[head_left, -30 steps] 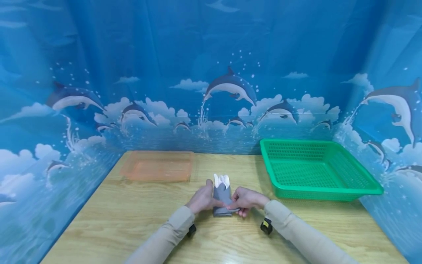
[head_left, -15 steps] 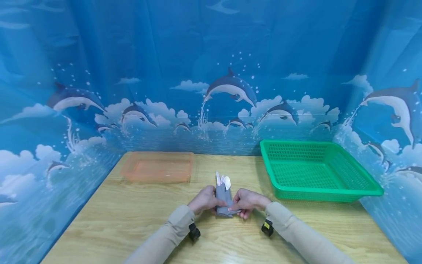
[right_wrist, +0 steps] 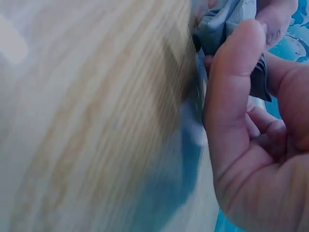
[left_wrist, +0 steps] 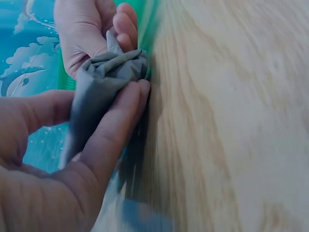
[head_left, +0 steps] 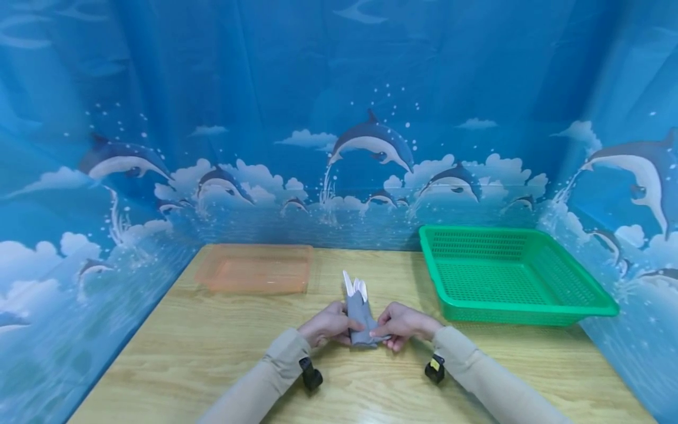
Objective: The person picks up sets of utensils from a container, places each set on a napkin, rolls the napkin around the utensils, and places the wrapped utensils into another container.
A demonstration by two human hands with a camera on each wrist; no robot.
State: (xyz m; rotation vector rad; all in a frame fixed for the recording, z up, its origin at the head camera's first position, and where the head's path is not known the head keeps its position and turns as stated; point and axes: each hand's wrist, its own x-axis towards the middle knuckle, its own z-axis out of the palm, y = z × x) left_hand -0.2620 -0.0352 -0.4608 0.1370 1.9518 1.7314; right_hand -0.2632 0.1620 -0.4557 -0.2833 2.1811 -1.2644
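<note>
A grey cloth napkin (head_left: 359, 318) is wrapped round white cutlery, with a knife (head_left: 348, 284) and a spoon (head_left: 362, 290) sticking out at the far end. My left hand (head_left: 329, 324) grips the bundle from its left side; in the left wrist view its thumb and fingers curl round the gathered napkin (left_wrist: 104, 79). At the bundle's right, my right hand (head_left: 402, 324) pinches a loose flap of the cloth between thumb and fingers. In the right wrist view the thumb (right_wrist: 236, 72) lies over the napkin (right_wrist: 222, 26), and part of the flap shows behind it.
A translucent orange tray (head_left: 254, 268) lies at the back left of the wooden table (head_left: 212, 353). At the back right stands a green perforated basket (head_left: 447, 306). A blue curtain printed with dolphins (head_left: 371, 141) surrounds the table's back and sides.
The bundle has rolled and tilted between the hands, and the cutlery ends now lean left. Both hands keep their hold, the right still on the flap.
</note>
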